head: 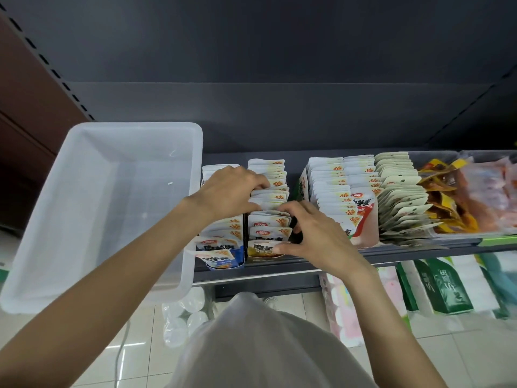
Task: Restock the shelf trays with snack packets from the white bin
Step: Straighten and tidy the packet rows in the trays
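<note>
The white bin (84, 208) stands at the left end of the shelf and looks bare inside. Beside it, shelf trays hold upright rows of white snack packets. My left hand (229, 189) rests over the blue-fronted tray (223, 256), its fingertips pressing into the tops of the packets in the yellow-fronted row (270, 189). My right hand (310, 233) grips the front packets of that same row, thumb on the front yellow packet (263, 252), fingers curled over the packet tops behind it.
To the right stand a green-sided tray (303, 189), red-fronted packets (361, 217), a fanned row of pale packets (400, 197) and a clear tray of orange and pink bags (475, 197). Below the shelf edge (279, 271) are tissue packs (447, 287) and plastic cups (184, 317).
</note>
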A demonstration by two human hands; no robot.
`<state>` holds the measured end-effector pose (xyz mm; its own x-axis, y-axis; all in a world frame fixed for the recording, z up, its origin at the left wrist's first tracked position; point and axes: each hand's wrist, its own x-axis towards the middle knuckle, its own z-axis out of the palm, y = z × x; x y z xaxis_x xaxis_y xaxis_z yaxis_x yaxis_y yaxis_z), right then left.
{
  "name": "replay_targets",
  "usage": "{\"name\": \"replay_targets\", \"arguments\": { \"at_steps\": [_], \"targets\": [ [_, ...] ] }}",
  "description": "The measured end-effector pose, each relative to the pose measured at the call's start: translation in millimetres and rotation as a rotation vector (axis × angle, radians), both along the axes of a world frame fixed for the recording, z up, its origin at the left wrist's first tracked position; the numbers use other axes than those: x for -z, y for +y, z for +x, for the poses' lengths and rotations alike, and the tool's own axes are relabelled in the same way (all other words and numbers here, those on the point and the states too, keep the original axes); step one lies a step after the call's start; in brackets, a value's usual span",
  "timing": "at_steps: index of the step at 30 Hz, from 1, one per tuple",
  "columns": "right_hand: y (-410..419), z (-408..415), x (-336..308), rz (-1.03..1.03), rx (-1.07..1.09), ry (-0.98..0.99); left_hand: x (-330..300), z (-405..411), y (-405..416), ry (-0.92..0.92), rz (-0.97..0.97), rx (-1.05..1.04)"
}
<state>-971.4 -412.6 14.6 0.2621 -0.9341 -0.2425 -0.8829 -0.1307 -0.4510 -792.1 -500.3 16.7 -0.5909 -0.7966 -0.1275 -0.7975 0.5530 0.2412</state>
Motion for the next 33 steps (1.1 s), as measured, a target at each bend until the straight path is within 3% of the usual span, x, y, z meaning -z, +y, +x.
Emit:
{"name": "replay_targets", "arguments": {
  "at_steps": [7, 15, 19, 22, 25, 31, 33],
  "targets": [
    [-5, 6, 10, -0.086, 0.020, 0.034, 3, -4, -4, 0.121, 0.101, -0.023],
    [0, 7, 16, -0.151, 0.059, 0.036, 4, 14, 15, 0.200, -0.010, 0.021],
    [2, 7, 25, -0.157, 0.182, -0.084, -6, 18, 24, 0.316, -0.023, -0.168],
    [2, 12, 30, -0.079, 0.283, -0.348, -13, 0, 47, 0.587, 0.280, -0.395],
    [5, 18, 36, -0.056, 0.255, -0.405, -1, -23, 71, 0.782, 0.443, -0.512],
    [3, 24, 42, -0.208, 0.308, -0.363, -9, -62, 71, 0.644, 0.307, -0.489],
    [1, 22, 40, -0.199, 0.326, -0.345, -14, -73, 72, 0.693, 0.252, -0.499]
  ]
}}
